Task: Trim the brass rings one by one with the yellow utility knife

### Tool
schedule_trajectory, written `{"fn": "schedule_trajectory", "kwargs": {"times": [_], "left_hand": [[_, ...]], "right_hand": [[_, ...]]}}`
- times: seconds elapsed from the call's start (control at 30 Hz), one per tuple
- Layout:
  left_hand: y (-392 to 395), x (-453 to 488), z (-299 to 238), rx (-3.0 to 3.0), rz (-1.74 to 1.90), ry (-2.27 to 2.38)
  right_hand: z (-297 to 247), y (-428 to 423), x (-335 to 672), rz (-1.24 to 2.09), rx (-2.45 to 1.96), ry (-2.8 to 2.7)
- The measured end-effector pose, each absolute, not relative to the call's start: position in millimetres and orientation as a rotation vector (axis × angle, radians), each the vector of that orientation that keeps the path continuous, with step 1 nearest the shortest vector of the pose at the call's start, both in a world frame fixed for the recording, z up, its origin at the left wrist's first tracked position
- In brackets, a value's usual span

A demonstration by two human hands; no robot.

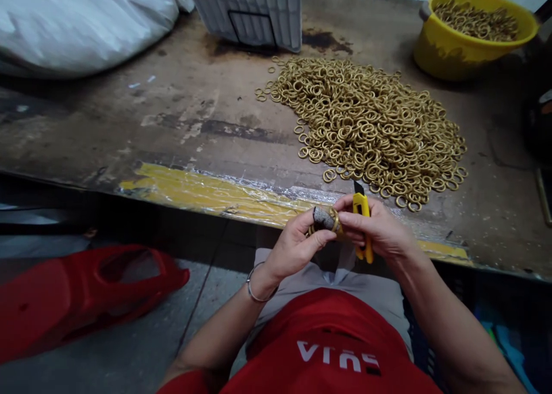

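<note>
Hands meet right of centre in the lower half of the frame, at the near edge of the worktable (172, 118). Left hand (287, 255): thumb and fingers closed around a grey speckled cylinder (322, 218), dark end tipped to the upper left. A gold ring (335, 220) sits around the cylinder's other end; another bit of gold shows by the left fingers, too covered to make out.

Right hand (383, 227): fingers curled, a yellow cutter (361, 205) held against them, roughly upright, its dark blade (359, 188) out at the top. Thumb and fingertips meet at the gold ring; whether they pinch it or only touch it, cannot tell.

Step in hand, as judged: fitting or adjusting the ring on the cylinder, cutter parked in the grip rather than cutting. A next move at the ring would call for a steady left hold and the blade pointed away from both hands.

Pile of like rings (366, 123) spread centre to right, just beyond the hands; more in a yellow basin (444, 52), upper right.
</note>
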State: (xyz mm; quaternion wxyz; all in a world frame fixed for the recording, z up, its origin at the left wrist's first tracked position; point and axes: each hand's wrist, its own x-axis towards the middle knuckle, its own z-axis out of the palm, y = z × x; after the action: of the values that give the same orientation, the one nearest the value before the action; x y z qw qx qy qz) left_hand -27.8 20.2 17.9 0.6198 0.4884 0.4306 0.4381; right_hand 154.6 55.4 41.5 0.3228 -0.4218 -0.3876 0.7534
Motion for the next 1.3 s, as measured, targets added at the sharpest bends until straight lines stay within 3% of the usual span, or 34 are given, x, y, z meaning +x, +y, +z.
{"fn": "schedule_trajectory", "kwargs": {"times": [0.1, 0.3, 0.43, 0.67, 0.93, 1.3], "left_hand": [[18, -27, 16, 1.090, 0.994, 1.028], [22, -29, 9, 0.727, 1.084, 1.039], [26, -30, 13, 0.762, 0.949, 0.988], [24, -22, 20, 0.644, 0.833, 0.791], [17, -18, 19, 0.718, 0.982, 0.940], [17, -13, 12, 0.835, 1.003, 0.994]], "right_hand": [[45, 53, 154, 1.857, -1.149, -1.059], [68, 56, 168, 1.125, -1.189, -1.765], [70, 57, 171, 1.104, -1.089, -1.972], [57, 47, 168, 1.206, -1.154, -1.833], [50, 29, 178, 0.509, -1.340, -2.310], [43, 23, 164, 0.306, -1.501, -2.477]]}}
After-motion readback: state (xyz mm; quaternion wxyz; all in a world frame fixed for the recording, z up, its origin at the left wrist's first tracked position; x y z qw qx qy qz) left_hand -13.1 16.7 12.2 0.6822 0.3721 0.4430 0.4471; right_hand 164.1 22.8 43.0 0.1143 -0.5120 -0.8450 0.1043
